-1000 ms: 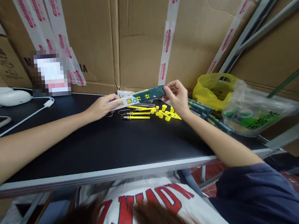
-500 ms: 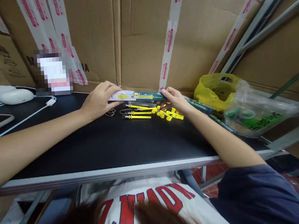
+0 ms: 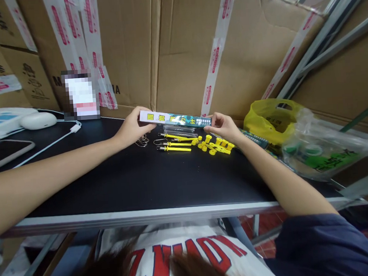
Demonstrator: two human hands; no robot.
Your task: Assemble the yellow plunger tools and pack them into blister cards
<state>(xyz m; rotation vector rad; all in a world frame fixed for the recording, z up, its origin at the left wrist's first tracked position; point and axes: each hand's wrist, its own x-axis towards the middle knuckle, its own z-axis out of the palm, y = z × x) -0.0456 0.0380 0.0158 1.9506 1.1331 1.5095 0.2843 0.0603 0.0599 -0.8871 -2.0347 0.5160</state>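
Observation:
A long, narrow cardboard box (image 3: 175, 118), white at its left end and teal at its right, is held level above the table. My left hand (image 3: 136, 125) grips its left end and my right hand (image 3: 222, 124) pinches its right end. Large yellow printed characters on one long side face me. Below the box lie yellow rods with metal tips (image 3: 175, 148), clear plastic tubes (image 3: 180, 130) and thin metal wire hooks (image 3: 142, 141). Small yellow plastic parts (image 3: 211, 144) are heaped near my right hand.
More teal boxes (image 3: 256, 139) lie beyond my right wrist. A yellow plastic bag (image 3: 266, 115) and a clear bag (image 3: 323, 149) stand at the right. A phone (image 3: 7, 152), a white cable (image 3: 50, 143) and a power strip (image 3: 6, 121) are at the left. Cardboard cartons (image 3: 185, 70) wall the back.
The box has been turned about its length, so a printed side now faces me instead of the one picturing a yellow instrument. Both hands still hold its ends. The camera view has shifted slightly.

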